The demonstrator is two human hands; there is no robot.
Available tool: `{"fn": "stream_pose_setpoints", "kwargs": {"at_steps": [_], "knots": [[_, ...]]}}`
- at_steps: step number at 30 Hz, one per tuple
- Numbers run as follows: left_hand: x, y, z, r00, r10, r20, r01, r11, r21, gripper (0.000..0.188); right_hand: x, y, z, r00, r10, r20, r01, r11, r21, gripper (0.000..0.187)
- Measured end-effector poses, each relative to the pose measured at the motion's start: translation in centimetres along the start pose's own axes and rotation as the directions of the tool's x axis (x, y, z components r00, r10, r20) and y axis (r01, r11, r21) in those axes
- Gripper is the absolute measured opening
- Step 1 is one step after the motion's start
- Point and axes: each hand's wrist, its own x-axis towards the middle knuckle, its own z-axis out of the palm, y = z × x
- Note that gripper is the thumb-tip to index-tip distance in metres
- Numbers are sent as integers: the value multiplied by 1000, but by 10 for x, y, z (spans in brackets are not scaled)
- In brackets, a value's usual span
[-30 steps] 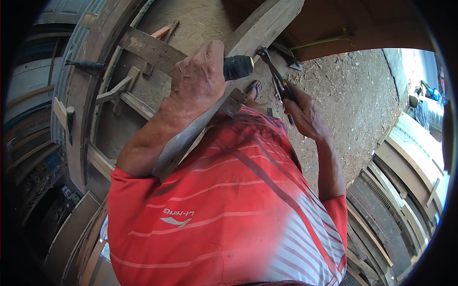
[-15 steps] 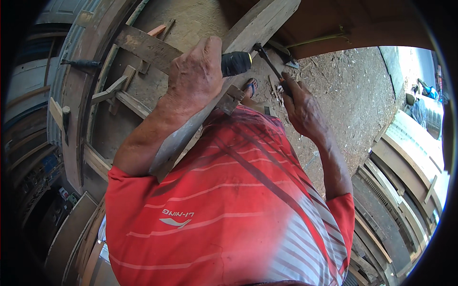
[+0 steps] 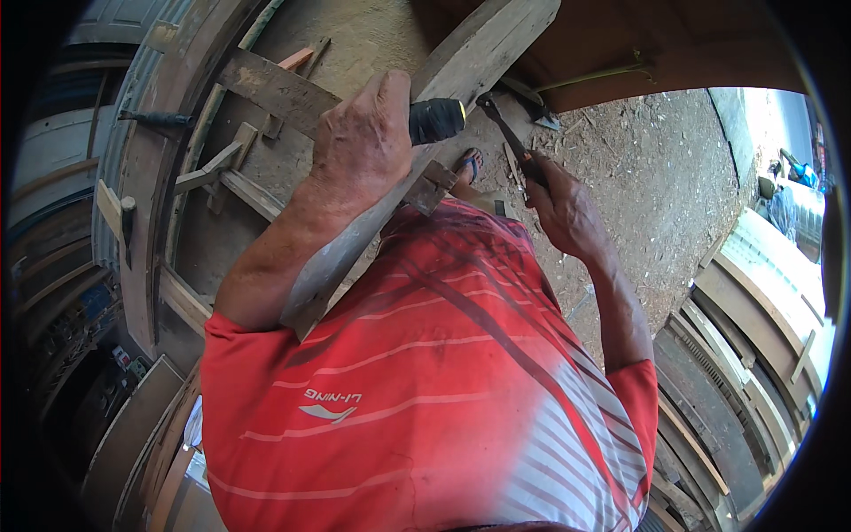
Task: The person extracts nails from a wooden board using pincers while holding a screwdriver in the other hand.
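Note:
My left hand (image 3: 362,142) is wrapped around a thick black tool handle (image 3: 434,121) with a yellow-rimmed end, held over a long weathered beam (image 3: 479,58). Whatever the handle carries at its other end is hidden by my fist. In my right hand (image 3: 567,208) is a hammer (image 3: 507,131), gripped by its dark handle. The small dark hammer head is just right of the yellow-rimmed end, apart from it. A short wood block (image 3: 430,188) sits across the beam's near side, by my shirt.
A wooden frame (image 3: 275,84) of planks stands at the left, with a dark tool (image 3: 155,118) lying on its edge. A brown panel (image 3: 674,44) is at the far right. Stacked boards (image 3: 753,310) lie at right. My sandalled foot (image 3: 470,162) shows below the beam.
The hammer head has shifted slightly right and toward me, and my right hand has moved a little with it. My left hand stays almost in place with the black handle.

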Motion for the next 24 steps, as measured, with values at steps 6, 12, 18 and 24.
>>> {"fn": "stream_pose_setpoints", "kwargs": {"at_steps": [6, 12, 18, 24], "knots": [[1, 2, 0, 1000, 13, -9, -12, 1000, 14, 18, 5, 8, 3, 986, -100, -133, 100, 995, -9, 42], [-1, 4, 0, 996, -68, 55, 69, 998, -11, 38, 8, -3, -6, 989, -91, -115, 78, 991, -113, 45], [-1, 1, 1, 999, -30, 16, 30, 999, 13, 30, 7, -11, -8, 988, -109, -113, 69, 949, -307, 49], [0, 2, 2, 999, -38, 20, 38, 999, -13, 36, 9, -12, -7, 994, -69, -83, 25, 896, -444, 56]]}}
